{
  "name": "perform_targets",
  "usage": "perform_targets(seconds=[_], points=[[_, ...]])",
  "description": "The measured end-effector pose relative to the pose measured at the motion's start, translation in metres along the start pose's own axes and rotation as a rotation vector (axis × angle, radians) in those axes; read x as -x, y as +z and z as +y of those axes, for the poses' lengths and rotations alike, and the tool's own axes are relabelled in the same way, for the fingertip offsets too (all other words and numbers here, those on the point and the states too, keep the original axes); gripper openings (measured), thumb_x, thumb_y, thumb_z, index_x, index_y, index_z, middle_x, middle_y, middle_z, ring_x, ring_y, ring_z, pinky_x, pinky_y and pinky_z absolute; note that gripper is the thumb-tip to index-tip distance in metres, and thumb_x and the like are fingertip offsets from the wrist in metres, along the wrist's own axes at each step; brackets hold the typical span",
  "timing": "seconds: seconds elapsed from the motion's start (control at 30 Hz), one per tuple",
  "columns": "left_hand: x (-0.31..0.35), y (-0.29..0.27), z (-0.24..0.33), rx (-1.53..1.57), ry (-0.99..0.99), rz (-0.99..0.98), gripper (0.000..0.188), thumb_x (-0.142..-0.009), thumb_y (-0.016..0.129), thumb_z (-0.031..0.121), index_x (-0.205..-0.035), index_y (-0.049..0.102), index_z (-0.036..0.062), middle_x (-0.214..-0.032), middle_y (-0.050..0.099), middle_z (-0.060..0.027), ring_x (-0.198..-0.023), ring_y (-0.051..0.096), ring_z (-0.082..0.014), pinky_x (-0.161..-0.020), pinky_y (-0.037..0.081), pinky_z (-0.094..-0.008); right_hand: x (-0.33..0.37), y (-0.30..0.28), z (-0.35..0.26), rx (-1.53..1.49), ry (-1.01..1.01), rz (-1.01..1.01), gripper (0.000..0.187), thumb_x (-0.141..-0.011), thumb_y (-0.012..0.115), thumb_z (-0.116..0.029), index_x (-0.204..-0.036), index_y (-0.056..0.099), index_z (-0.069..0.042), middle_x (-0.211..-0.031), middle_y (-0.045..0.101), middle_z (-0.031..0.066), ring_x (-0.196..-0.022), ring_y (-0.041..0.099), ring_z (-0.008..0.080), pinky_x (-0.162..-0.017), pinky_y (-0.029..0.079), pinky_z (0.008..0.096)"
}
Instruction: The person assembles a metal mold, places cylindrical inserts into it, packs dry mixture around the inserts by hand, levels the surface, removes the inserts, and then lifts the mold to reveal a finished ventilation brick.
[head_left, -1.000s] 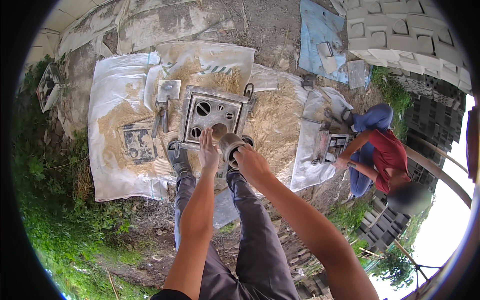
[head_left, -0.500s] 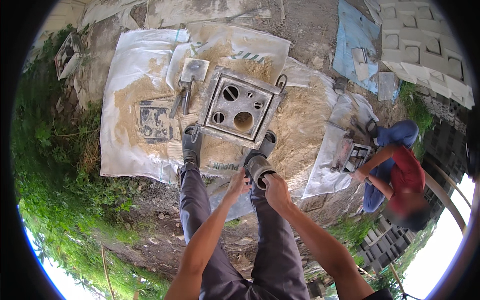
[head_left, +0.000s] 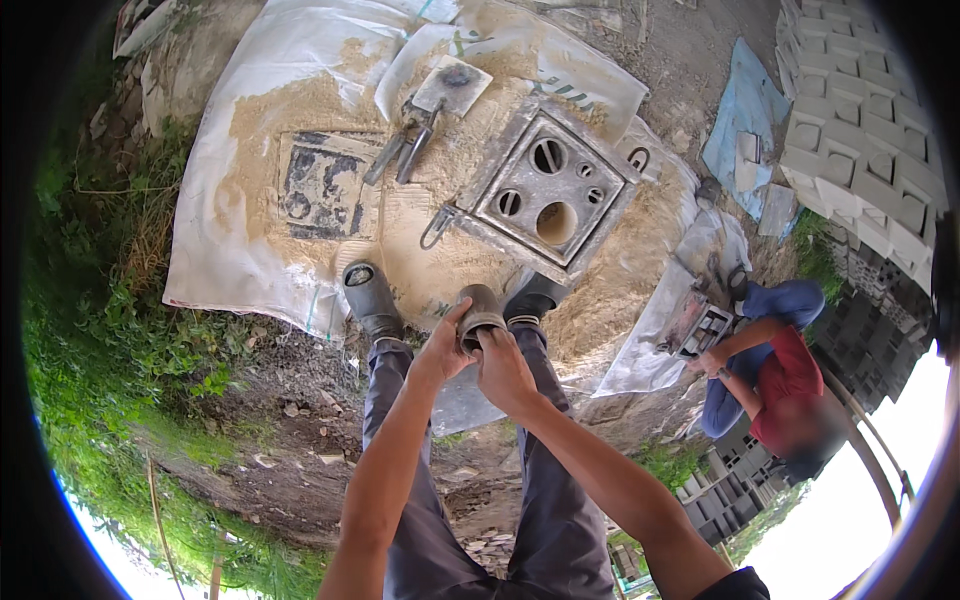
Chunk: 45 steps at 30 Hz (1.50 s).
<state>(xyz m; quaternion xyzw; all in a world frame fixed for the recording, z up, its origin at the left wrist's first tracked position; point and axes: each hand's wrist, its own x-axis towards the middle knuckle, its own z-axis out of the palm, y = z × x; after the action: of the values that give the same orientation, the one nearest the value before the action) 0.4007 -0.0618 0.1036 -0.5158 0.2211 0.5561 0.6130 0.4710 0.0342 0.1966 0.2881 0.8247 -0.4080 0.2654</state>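
Between my hands is a grey hollow metal cylinder [head_left: 482,304], held above the ground between my lower legs. My left hand [head_left: 443,347] wraps around its left side, thumb along the wall. The fingers of my right hand [head_left: 505,371] are closed at the near open end, some of them seemingly inside the rim. Beyond the cylinder stands a square metal mould [head_left: 572,207] with loop handles on two sides. Round holes of different sizes pierce its top plate, and the largest shows sand-coloured material inside.
Sand-covered white sacks [head_left: 225,245] spread under the mould. Left of it lie a dark-stained square plate [head_left: 325,185], long-handled tools [head_left: 412,150] and a pale flat board [head_left: 453,86]. A person in red [head_left: 785,385] crouches at right over another mould [head_left: 705,330]. Stacked pale blocks [head_left: 870,130] stand behind.
My view has shifted, so the mould and sacks appear turned and further right. The cylinder has come slightly left, and my left hand now covers more of its side.
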Motion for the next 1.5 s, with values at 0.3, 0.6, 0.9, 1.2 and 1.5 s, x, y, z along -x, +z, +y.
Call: perform_targets(seconds=[0.3,0.6,0.9,1.2,1.5], points=[[0.031,-0.075,0.091,0.141,0.135,-0.048,0.038,-0.092,0.058,0.033,-0.11,0.057,0.0003,-0.096,0.067,-0.0134,-0.085,0.067,-0.0268,-0.076,0.056,-0.0403,-0.053,0.065,-0.065,0.067,-0.304,0.088,0.027,-0.086,0.055,-0.008,-0.111,0.051,0.003,-0.106,0.054,0.0203,-0.102,0.055,0.0368,-0.086,0.046,0.0456],[0.052,-0.126,0.168,0.13,0.23,0.1,0.051,-0.091,0.057,0.042,-0.118,0.054,-0.001,-0.107,0.065,-0.017,-0.096,0.065,-0.0288,-0.085,0.054,-0.0467,-0.145,0.136,-0.103,-0.331,0.021,0.087,0.042,-0.098,0.046,-0.031,-0.128,0.048,-0.003,-0.123,0.054,0.0246,-0.113,0.054,0.0386,-0.096,0.043,0.0433],[0.011,-0.106,0.208,-0.046,0.304,-0.021,0.043,-0.094,0.053,0.042,-0.115,0.057,0.005,-0.099,0.066,-0.0098,-0.091,0.065,-0.0211,-0.082,0.054,-0.0394,-0.193,0.153,-0.12,-0.322,0.239,0.331,0.042,-0.098,0.038,-0.033,-0.124,0.054,-0.003,-0.122,0.057,0.0217,-0.112,0.054,0.0399,-0.096,0.043,0.0446],[-0.028,-0.072,0.179,-0.654,0.461,0.265,0.045,-0.095,0.054,0.022,-0.134,0.042,0.0028,-0.11,0.059,-0.0126,-0.091,0.062,-0.0193,-0.077,0.051,-0.0337,-0.211,0.152,-0.057,-0.453,0.354,0.373,0.058,-0.097,0.036,-0.029,-0.146,0.021,-0.001,-0.141,0.037,0.0283,-0.13,0.036,0.0432,-0.107,0.031,0.0451],[-0.018,-0.048,0.123,-0.87,0.731,0.466,0.054,-0.094,0.05,0.022,-0.141,0.033,0.001,-0.12,0.059,-0.0162,-0.098,0.063,-0.0253,-0.084,0.047,-0.0396,-0.176,0.127,-0.008,-0.334,0.223,0.151,0.06,-0.094,0.042,-0.023,-0.145,0.021,0.0,-0.129,0.049,0.0306,-0.12,0.049,0.0435,-0.1,0.039,0.045]])
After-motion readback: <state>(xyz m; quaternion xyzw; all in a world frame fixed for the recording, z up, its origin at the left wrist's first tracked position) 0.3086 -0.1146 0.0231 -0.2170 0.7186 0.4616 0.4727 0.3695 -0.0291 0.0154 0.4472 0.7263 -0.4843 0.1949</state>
